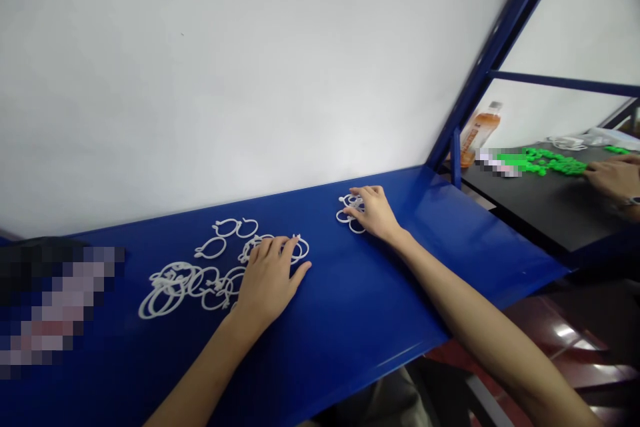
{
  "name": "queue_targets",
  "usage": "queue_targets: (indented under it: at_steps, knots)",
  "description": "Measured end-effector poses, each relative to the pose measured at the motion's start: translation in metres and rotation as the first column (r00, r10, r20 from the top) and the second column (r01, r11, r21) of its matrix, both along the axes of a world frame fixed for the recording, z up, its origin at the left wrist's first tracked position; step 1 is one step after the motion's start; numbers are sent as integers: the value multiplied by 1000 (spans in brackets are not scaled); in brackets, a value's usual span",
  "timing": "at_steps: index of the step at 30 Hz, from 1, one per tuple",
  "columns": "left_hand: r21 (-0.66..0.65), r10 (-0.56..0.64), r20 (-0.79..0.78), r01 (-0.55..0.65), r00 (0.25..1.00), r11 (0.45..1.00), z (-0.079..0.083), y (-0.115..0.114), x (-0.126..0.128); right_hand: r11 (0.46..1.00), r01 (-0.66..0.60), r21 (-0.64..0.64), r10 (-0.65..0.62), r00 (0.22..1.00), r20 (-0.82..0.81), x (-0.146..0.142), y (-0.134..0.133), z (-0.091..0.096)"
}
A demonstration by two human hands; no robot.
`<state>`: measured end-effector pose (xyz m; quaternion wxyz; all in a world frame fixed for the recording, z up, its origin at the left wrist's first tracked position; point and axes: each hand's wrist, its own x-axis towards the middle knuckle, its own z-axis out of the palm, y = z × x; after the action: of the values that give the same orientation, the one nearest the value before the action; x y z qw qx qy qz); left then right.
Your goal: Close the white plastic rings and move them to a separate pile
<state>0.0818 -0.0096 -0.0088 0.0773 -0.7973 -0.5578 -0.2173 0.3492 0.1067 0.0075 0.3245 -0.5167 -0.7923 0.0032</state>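
My left hand (270, 280) lies palm down over a spread of white plastic rings (167, 290), each with a small knobbed tab. Its thumb points out to the right, apart from the fingers, which rest over a few rings and partly hide them. Farther right, my right hand (373, 213) is over a smaller group of white rings (343, 215), thumb and fingers apart and bent around them. Part of that group is hidden under the palm. A few rings (214, 248) lie apart behind the larger heap.
Both groups lie on a blue tabletop (340, 320) against a white wall (250, 80). A blue metal post (480, 67) rises at the right. Beyond it, a black table (520, 207) bears green pieces (555, 163), a bottle (480, 133) and another person's hand (617, 180). Dark cloth (30, 267) lies left.
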Motion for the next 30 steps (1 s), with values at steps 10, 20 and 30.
queue_targets:
  at_steps: [10, 20, 30]
  knots:
    - [20, -9, 84, 7, 996, 1000, 5, -1, 2, 999, -6, -54, 5, 1000, -28, 1, -4, -1]
    - [140, -44, 177, 19, 983, 990, 15, -5, 4, 983, -160, 90, 169, 980, -102, -28, -45, 23]
    - [70, -215, 346, 204, 913, 977, 15, -11, 8, 836, -495, -236, 402, 846, -350, -62, -79, 12]
